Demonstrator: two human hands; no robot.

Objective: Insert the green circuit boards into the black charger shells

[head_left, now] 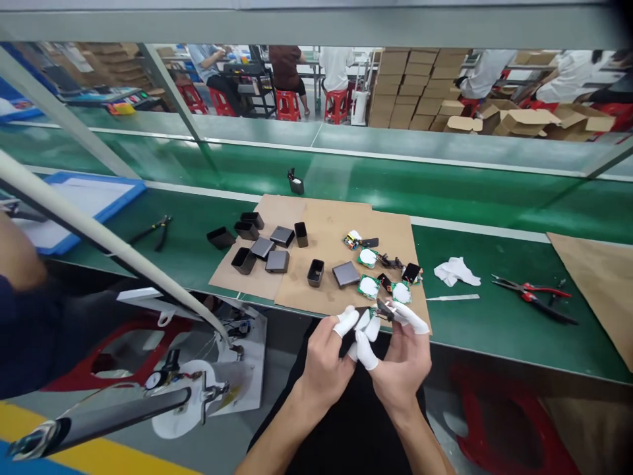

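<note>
My left hand (329,359) and my right hand (403,359) meet over my lap at the bench's near edge, with white cots on the fingertips. Together they pinch a small green circuit board with a dark part (380,311) between the fingertips. Just beyond them, on brown cardboard (326,231), lie several green boards with white round pads (368,286) and small black parts (411,272). Left of those lie several dark grey box-shaped housings (277,260), some open side up.
A white cloth (455,271), a thin metal strip (452,297) and red-handled pliers (534,293) lie right on the green bench. Black pliers (155,231) and a blue-rimmed tray (74,204) are left. Another person's arm (20,264) is far left. Workers and cartons fill the background.
</note>
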